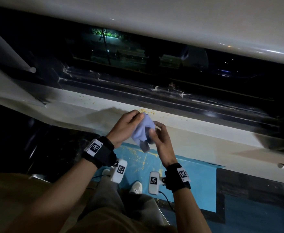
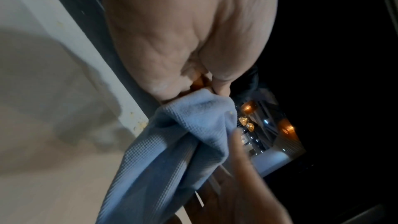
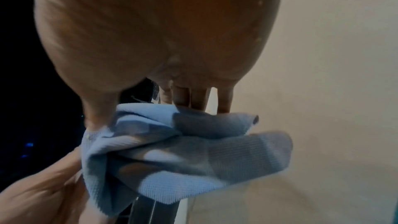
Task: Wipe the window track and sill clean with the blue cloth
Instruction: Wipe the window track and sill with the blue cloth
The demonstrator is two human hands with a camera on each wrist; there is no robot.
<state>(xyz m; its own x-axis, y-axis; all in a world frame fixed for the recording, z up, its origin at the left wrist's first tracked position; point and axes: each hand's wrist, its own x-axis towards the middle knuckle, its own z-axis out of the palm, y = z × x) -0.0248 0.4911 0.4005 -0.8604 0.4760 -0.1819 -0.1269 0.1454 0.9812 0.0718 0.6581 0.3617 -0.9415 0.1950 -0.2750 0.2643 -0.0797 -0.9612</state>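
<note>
Hands (image 1: pixel 126 126) bunch cloth (image 1: pixel 142 130); head view: crumbs (image 1: pixel 146 112).

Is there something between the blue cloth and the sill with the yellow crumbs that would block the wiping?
Nothing visible does. Both the left hand and the right hand hold the blue cloth bunched just above the sill. The yellow crumbs lie exposed right beyond it.
</note>
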